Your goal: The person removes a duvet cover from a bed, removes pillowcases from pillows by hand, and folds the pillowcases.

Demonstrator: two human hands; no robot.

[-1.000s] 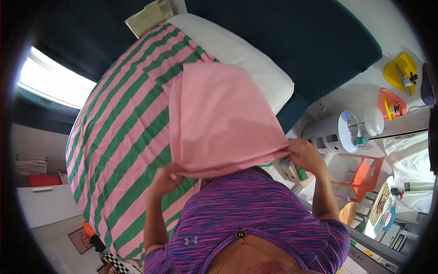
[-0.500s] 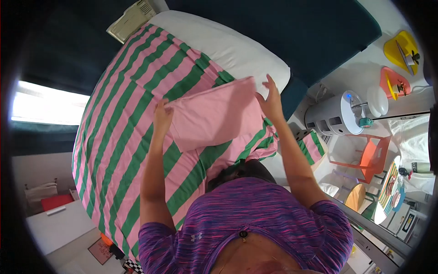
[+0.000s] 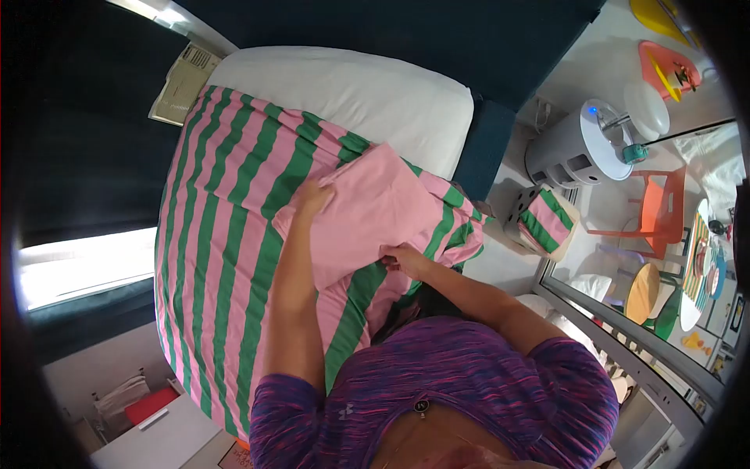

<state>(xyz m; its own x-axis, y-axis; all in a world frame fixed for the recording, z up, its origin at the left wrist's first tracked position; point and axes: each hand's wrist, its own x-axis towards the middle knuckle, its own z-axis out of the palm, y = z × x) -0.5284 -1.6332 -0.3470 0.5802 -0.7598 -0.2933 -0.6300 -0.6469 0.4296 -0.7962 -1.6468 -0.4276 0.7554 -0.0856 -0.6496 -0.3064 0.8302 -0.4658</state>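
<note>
A folded pink cloth (image 3: 367, 211) lies on a pink-and-green striped cover (image 3: 234, 227) spread over the bed. My left hand (image 3: 315, 195) rests on the cloth's left part, its fingers bent over the surface; whether they pinch the fabric cannot be made out. At the cloth's lower right edge, my right hand (image 3: 405, 260) has its fingers curled against the fabric, closed on that edge. Beyond the cloth, the bed's white surface (image 3: 351, 94) shows.
A dark headboard (image 3: 391, 23) stands behind the bed. To the right are a round grey cabinet (image 3: 562, 152) with a lamp, a box (image 3: 547, 223) holding striped fabric, and an orange chair (image 3: 660, 211). An air conditioner (image 3: 185, 84) sits at upper left.
The pink cloth has been lowered and now lies flatter on the cover. My right hand has come down from beyond its right side to the lower edge. My left hand has shifted right onto the cloth.
</note>
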